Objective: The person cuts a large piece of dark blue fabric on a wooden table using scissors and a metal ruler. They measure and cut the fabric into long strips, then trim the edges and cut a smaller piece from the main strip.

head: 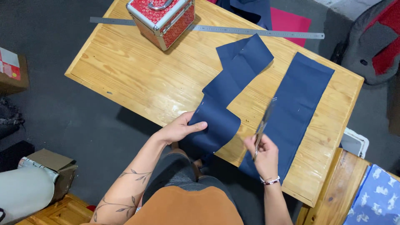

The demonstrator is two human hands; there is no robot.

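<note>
Your left hand pinches the near end of the bent navy strip, thumb on top and fingers underneath, so the cloth lifts off the table edge and stays taut where you grip it. The rest of the strip lies flat, running away from you toward the ruler.

Your right hand is clenched around the handles of the scissors, blades pointing up and away, blurred, over the gap between the two cloths. You cannot tell whether the blades are parted.

The straight navy strip lies flat just right of the scissors, one end hanging past the near edge by your wrist.

The red patterned case with metal edging sits shut at the far side, resting on the ruler, well clear of the cloth. A pink sheet shows beyond the table.

On the floor to your left stands a brown box with a red-and-white label on top. Lower left lies an open cardboard box. At lower right, blue cloth with white animal shapes rests on a wooden bench.
</note>
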